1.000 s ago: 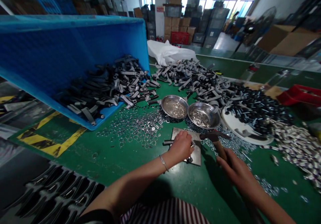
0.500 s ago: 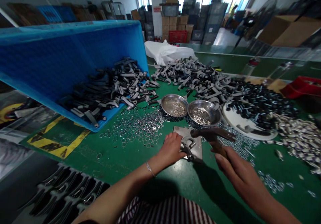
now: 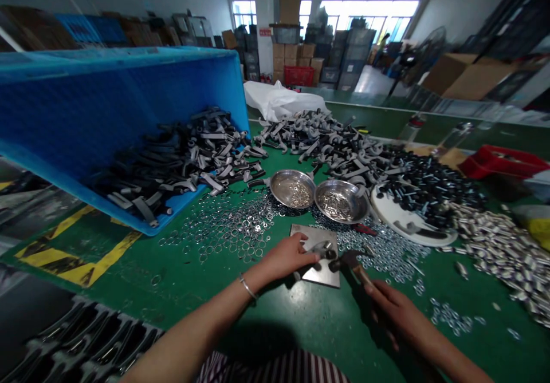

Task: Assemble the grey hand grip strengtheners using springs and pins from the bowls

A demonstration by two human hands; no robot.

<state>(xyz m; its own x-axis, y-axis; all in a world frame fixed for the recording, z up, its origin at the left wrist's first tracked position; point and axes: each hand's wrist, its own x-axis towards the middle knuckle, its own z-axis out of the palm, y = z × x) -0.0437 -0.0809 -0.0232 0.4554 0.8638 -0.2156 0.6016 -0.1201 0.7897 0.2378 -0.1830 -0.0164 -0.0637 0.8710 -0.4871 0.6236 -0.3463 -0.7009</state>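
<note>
My left hand is closed on a hook-ended grey and black lever, pressing it against a small metal plate on the green table. The lever's dark end sticks out toward the lower left, partly hidden by my fingers. My right hand grips the wooden handle of a hammer. Its dark head is low over the plate's right edge, close beside the lever's end; whether they touch I cannot tell. Behind the plate stand two steel bowls, one with small bits, the other with short pins.
At left a blue crate lies on its side, full of similar levers. More levers are heaped at the back. Loose rings, nuts, a white lid, black screws and silver cylinders surround the plate.
The lever has been turned on the plate, its dark end now toward the lower left. The hammer head has come down from above the plate to beside the lever.
</note>
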